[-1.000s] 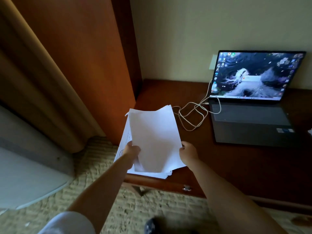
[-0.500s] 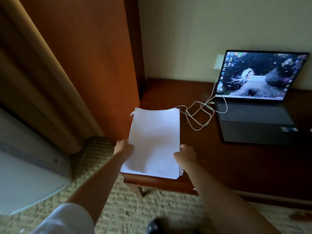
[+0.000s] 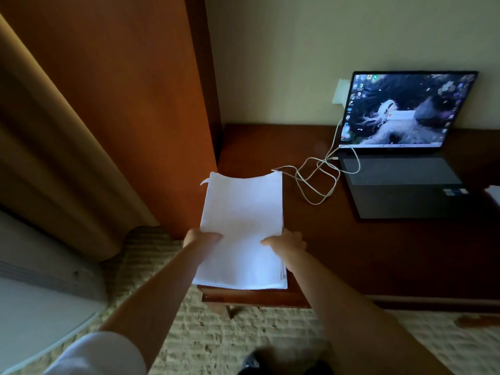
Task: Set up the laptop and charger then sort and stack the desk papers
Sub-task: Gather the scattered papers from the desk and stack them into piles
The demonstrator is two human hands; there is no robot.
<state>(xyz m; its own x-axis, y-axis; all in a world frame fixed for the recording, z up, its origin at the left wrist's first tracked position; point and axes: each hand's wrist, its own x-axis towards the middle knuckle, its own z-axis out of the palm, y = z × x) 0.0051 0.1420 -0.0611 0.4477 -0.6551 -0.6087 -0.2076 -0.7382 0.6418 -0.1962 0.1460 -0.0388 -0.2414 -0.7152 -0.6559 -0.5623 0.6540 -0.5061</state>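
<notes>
Centre of the frame: a thick sheaf of white paper, the paper stack (image 3: 242, 228), smooth-faced and rectangular, with its edges roughly squared and one small torn corner curling off at its upper left. The left hand (image 3: 200, 239) grips its left edge, thumb laid flat across the top sheet and the fingers tucked out of sight underneath. The right hand (image 3: 287, 240) mirrors it on the right edge, thumb pressing on top, fingers curled round the side of the pile. The stack's near end hangs over the front corner of the desk (image 3: 378, 255), a dark, glossy reddish-brown wooden top.

Upper right, the laptop (image 3: 405, 163) sits open on that desk, its matte grey keyboard deck flat and its bright screen showing a swirling dark wallpaper with icons. A thin white charger cable (image 3: 319, 180) runs from a pale wall socket (image 3: 340, 91) down beside the screen, loops loosely over the wood just beyond the stack's far right corner and plugs into the laptop's left side.

Left of the desk stands a tall orange-brown wooden panel (image 3: 130, 104), with a heavy tan curtain (image 3: 40, 147) in folds beside it. Along the bottom, coarse woven beige carpet (image 3: 205, 336).
</notes>
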